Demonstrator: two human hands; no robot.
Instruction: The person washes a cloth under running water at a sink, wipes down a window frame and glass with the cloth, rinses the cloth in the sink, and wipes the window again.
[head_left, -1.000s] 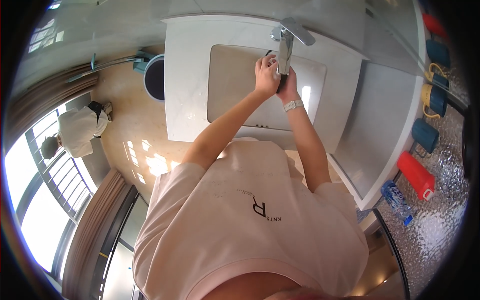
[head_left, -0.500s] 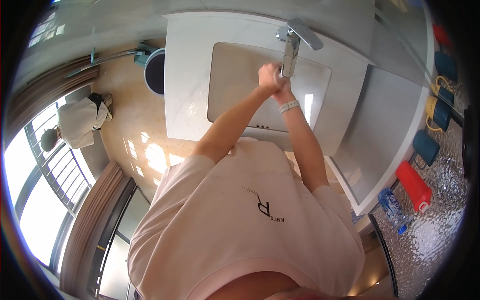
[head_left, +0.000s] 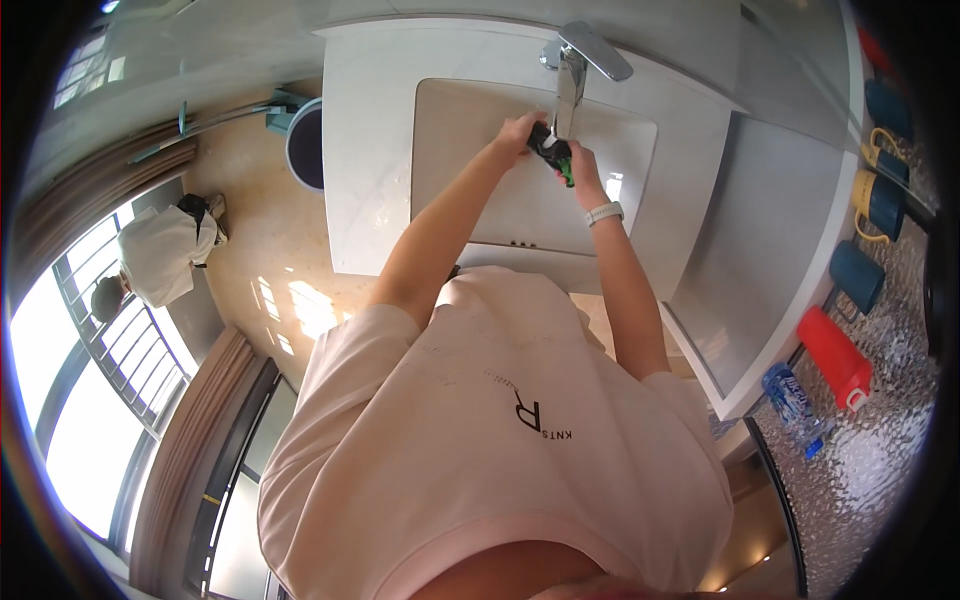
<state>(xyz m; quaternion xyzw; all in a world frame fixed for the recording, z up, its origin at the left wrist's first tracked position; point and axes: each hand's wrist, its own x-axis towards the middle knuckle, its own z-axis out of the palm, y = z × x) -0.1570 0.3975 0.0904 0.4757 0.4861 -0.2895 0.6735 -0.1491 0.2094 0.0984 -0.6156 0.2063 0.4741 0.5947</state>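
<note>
Room: the brown floor [head_left: 265,235] is partly sunlit; far left of the faucet [head_left: 569,90], another person [head_left: 160,250] wears a pale top.
Counter [head_left: 370,170]: white, it extends to both sides of the faucet.
Basin [head_left: 455,150]: pale, it lies under the faucet.
Dark object [head_left: 548,145]: it is black with a green end, just below the faucet's spout, over the basin; because hands and spout cover it partly, its kind cannot be told surely.
Left hand [head_left: 517,136]: left of the faucet, with fingers closed around the black end.
Right hand [head_left: 581,168]: on the body side of the faucet, slightly right, its fingers gripping near the green end.
Wristband [head_left: 604,212]: pale, on the right wrist.
Red bottle [head_left: 833,350]: far right of the faucet, beside a clear bottle [head_left: 790,398].
</note>
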